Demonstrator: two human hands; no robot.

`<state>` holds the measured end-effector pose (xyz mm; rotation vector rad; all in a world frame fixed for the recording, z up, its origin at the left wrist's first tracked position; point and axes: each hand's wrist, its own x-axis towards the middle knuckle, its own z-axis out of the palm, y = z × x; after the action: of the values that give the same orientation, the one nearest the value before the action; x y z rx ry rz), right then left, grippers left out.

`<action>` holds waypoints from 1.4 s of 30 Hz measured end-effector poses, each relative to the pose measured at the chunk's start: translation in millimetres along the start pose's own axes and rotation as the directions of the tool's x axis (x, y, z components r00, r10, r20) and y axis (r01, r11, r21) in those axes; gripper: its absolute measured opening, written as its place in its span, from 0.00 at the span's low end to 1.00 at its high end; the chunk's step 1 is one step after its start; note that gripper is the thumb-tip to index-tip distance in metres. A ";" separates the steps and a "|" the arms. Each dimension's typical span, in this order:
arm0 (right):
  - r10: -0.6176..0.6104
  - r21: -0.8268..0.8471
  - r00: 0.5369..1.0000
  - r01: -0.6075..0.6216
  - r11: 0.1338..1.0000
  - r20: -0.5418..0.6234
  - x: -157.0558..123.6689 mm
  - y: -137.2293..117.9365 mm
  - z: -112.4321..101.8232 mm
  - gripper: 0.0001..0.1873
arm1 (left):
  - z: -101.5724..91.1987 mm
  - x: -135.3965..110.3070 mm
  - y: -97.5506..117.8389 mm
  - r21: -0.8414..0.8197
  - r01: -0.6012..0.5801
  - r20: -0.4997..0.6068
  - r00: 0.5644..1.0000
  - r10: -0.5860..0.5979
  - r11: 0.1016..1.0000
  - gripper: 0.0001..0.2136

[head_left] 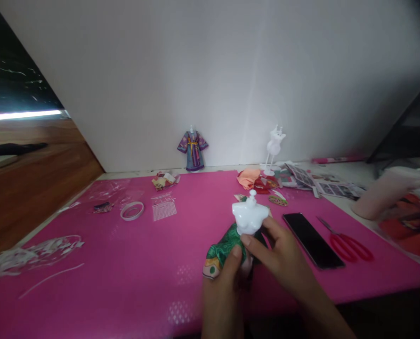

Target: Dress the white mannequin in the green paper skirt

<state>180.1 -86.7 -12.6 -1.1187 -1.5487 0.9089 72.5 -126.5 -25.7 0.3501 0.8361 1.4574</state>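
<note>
A small white doll mannequin [249, 215] with a round knob on its neck is held upright above the front of the table. Green patterned doll clothing [227, 242], with a yellow and pale border, is gathered about its lower part. My left hand [227, 278] is closed on the green clothing, its thumb pressed on the fabric below the torso. With thumb and fingers my right hand [275, 245] pinches the mannequin and cloth at the waist. The fingers behind the clothing are hidden.
Right of my hands lie a black phone [312, 240] and red-handled scissors [349, 242]. A dressed doll form [193, 149] and a bare white mannequin [274, 147] stand by the wall. Tape [132, 211], a bead sheet [165, 210] and white strips [33, 256] lie leftward.
</note>
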 end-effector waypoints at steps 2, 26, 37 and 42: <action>-0.014 0.013 1.000 0.014 1.000 -0.014 0.1 0.7 1.7 0.11 | -0.8 -0.5 0.8 0.011 0.019 -0.002 1.000 -0.019 1.000 0.12; -0.043 0.018 0.999 0.043 0.999 -0.019 -2.7 9.1 -1.4 0.10 | -23.3 1.4 -20.5 -0.033 0.122 0.144 0.983 -0.116 0.992 0.14; -0.036 0.054 0.999 0.038 0.998 -0.033 -2.9 6.9 -0.8 0.10 | -19.5 1.3 -24.8 0.000 0.114 0.004 0.993 -0.114 0.993 0.15; -0.085 0.089 0.996 0.086 0.992 -0.020 -9.9 10.2 -9.2 0.17 | -11.9 0.4 -22.0 -0.014 0.115 -0.037 0.993 -0.116 0.993 0.14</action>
<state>192.2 -92.9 -22.6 -0.9866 -1.5158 0.9002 80.3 -132.1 -48.7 0.2621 0.8640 1.3638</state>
